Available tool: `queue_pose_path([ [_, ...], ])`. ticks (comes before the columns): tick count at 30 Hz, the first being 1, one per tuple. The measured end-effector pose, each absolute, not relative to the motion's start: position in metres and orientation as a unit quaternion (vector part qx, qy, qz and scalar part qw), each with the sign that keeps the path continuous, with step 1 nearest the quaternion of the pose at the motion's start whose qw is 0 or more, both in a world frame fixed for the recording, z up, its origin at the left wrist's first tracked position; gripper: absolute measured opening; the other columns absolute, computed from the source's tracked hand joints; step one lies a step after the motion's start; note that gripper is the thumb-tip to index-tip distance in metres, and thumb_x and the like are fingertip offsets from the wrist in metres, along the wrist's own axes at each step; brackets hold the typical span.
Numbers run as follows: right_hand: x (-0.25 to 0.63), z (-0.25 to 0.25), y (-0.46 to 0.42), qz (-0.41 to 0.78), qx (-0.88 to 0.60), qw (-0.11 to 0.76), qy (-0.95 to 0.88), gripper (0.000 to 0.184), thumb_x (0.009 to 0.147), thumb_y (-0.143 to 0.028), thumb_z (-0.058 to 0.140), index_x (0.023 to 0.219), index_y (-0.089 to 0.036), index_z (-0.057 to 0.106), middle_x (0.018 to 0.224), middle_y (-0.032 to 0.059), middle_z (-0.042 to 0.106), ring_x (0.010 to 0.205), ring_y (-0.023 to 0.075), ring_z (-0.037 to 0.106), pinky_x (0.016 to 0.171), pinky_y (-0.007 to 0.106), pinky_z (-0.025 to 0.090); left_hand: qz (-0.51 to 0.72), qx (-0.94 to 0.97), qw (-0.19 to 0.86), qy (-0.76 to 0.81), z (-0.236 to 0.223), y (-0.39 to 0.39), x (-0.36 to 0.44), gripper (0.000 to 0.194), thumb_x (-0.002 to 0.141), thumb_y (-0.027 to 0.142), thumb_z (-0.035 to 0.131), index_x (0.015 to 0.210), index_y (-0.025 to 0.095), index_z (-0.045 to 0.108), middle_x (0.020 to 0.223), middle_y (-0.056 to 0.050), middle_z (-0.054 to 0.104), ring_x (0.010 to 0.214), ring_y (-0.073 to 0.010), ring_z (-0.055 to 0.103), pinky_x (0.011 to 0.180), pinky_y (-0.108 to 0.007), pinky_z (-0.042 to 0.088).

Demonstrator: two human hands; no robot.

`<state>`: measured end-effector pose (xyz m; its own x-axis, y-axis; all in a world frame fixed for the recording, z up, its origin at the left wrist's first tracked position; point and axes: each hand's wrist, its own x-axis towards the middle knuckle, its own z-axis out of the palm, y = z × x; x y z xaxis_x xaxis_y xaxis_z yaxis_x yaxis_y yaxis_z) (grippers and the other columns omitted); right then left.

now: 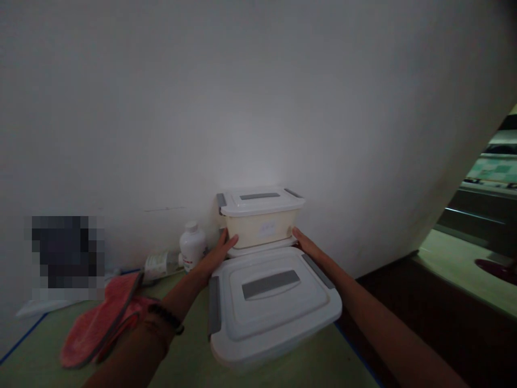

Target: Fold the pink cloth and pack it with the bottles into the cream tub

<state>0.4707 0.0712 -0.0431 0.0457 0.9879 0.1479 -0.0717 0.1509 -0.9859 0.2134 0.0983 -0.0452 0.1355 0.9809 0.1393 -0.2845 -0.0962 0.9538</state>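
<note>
Currently, the cream box [262, 229] with a white lid is being held between both hands, close to the wall [258, 97], above a white lower lid [262, 249]. Its left lower side is being gripped by the left hand [227, 245], thumb on the front; its right lower corner is being pressed by the right hand [301, 240], partly hidden. In front, a closed white-lidded box [274, 307] is being supported by the green table [189, 345]. To the left, a white bottle [192, 245] is being kept upright near a pink cloth item [100, 320].
</note>
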Motion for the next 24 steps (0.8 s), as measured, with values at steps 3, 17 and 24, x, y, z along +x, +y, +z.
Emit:
queue_pose_path([
  [3,0.468,-0.037,0.067,0.474,-0.442,0.558,-0.518,0.046,0.073,-0.056,0.058,0.109,-0.027,0.06,0.122,0.0028,0.057,0.111,0.0229,0.051,0.094,0.04,0.04,0.52,0.493,0.602,0.354,-0.041,0.105,0.218,0.056,0.066,0.051,0.065,0.118,0.031,0.053,0.115,-0.006,0.063,0.103,-0.0298,0.059,0.085,-0.043,0.047],
  [17,0.462,0.056,0.042,0.375,-0.488,0.571,-0.543,0.037,0.081,-0.05,0.05,0.111,-0.03,0.056,0.124,0.001,0.055,0.103,0.0188,0.056,0.084,0.033,0.048,0.532,0.631,0.487,0.287,0.05,0.075,0.212,0.06,0.079,0.042,0.056,0.133,0.022,0.038,0.135,-0.006,0.047,0.124,-0.0234,0.041,0.105,-0.038,0.03],
  [24,0.453,0.101,0.009,0.331,-0.509,0.565,-0.558,0.04,0.081,-0.054,0.047,0.11,-0.029,0.057,0.121,0.0032,0.057,0.092,0.0193,0.061,0.081,0.035,0.049,0.559,0.664,0.403,0.29,0.09,0.044,0.207,0.05,0.084,0.045,0.047,0.128,0.022,0.045,0.132,-0.006,0.05,0.122,-0.0232,0.044,0.104,-0.042,0.03],
])
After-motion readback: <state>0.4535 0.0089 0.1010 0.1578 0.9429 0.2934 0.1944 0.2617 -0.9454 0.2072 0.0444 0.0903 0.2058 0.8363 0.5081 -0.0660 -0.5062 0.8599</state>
